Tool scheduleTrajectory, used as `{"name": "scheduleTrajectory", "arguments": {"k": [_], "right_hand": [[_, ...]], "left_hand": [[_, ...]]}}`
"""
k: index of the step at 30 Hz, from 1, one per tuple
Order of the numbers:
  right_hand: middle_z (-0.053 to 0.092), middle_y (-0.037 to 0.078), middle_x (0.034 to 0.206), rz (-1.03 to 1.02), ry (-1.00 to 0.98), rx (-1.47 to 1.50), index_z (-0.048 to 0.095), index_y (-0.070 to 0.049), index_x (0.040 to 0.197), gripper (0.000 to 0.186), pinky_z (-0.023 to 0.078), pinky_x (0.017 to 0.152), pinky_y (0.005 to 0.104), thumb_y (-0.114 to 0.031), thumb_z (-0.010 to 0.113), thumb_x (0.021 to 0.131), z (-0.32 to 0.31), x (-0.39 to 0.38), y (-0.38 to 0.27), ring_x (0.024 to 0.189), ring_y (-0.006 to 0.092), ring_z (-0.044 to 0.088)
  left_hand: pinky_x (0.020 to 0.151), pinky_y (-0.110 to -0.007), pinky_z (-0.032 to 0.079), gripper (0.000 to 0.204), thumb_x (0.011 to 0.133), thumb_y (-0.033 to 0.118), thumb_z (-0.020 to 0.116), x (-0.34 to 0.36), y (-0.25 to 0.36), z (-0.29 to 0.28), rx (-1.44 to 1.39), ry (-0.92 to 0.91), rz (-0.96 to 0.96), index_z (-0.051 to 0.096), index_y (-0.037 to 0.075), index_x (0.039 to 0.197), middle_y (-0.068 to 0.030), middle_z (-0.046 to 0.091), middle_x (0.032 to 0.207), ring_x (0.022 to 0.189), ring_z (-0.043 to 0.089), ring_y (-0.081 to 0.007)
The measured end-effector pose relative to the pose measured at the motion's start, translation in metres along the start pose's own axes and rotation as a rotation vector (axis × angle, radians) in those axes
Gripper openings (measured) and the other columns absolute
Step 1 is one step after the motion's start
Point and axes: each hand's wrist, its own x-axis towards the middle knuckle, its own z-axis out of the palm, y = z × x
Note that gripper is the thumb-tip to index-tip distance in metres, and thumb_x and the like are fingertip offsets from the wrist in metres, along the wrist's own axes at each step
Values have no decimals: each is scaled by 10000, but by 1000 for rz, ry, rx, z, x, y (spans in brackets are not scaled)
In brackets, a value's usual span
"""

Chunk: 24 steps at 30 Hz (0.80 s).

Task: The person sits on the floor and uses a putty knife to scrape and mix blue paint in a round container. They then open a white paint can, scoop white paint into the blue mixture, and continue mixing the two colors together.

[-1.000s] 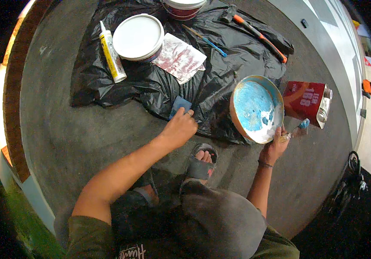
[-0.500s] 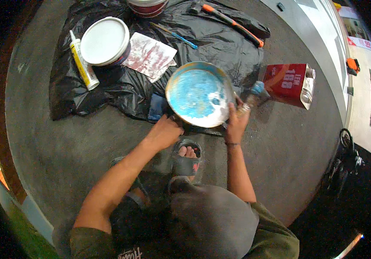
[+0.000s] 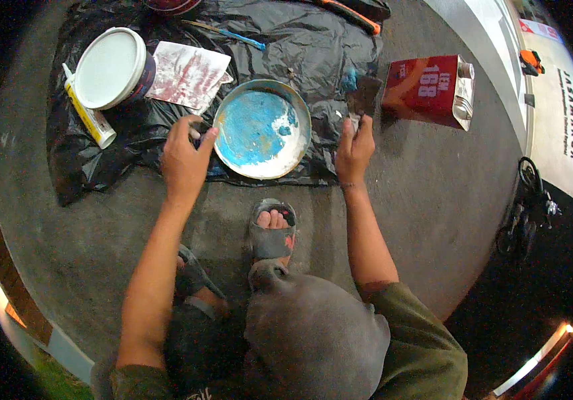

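Observation:
A round shallow pan [image 3: 285, 165], smeared with blue and white paste inside, lies on the black plastic sheet in front of me. My left hand [image 3: 188, 155] is beside its left rim, thumb and fingers apart and holding nothing; the thumb is very near or touching the rim. To the right of the pan, my right hand [image 3: 355, 148] is closed round the handle of a scraper [image 3: 365, 99]. The scraper's broad, dark blade points away from me and carries a blue smear at its far left corner. My grip hides most of the handle.
On the black plastic sheet [image 3: 300, 57] are a white-lidded tub [image 3: 110, 70], a yellow and white sealant tube [image 3: 86, 117], stained sandpaper [image 3: 186, 77], a thin blue-tipped stick [image 3: 226, 33] and an orange-handled tool [image 3: 353, 13]. A red can [image 3: 423, 90] lies right of the scraper.
The pan, held between my hands earlier, now lies on the sheet. My left hand has moved to its left side, and my right hand has drawn away rightward with the scraper.

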Motion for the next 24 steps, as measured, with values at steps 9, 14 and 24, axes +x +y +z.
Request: {"name": "scheduleTrajectory", "arguments": {"k": [9, 14, 24], "right_hand": [[668, 178, 1076, -2, -181, -266, 557, -92, 1216, 313, 531, 735, 492, -268, 593, 959, 21, 2, 13, 873, 402, 667], [642, 174, 1122, -71, -217, -380, 550, -93, 1229, 307, 524, 762, 469, -210, 609, 952, 19, -1, 23, 960, 388, 650], [618, 177, 1082, -130, -136, -295, 555, -60, 1237, 302, 521, 772, 447, -154, 597, 953, 12, 5, 17, 933, 379, 646]], "left_hand": [[754, -434, 496, 382, 873, 314, 721, -2, -2, 0, -53, -190, -132, 638, 55, 1142, -119, 698, 818, 825, 670, -324], [752, -437, 495, 382, 873, 310, 721, -2, -1, 3, -58, -190, -133, 635, 44, 1133, -127, 706, 831, 842, 675, -343], [747, -438, 503, 369, 876, 311, 721, -1, 1, 3, -67, -201, -167, 630, 46, 1117, -127, 713, 830, 826, 683, -343]]}}
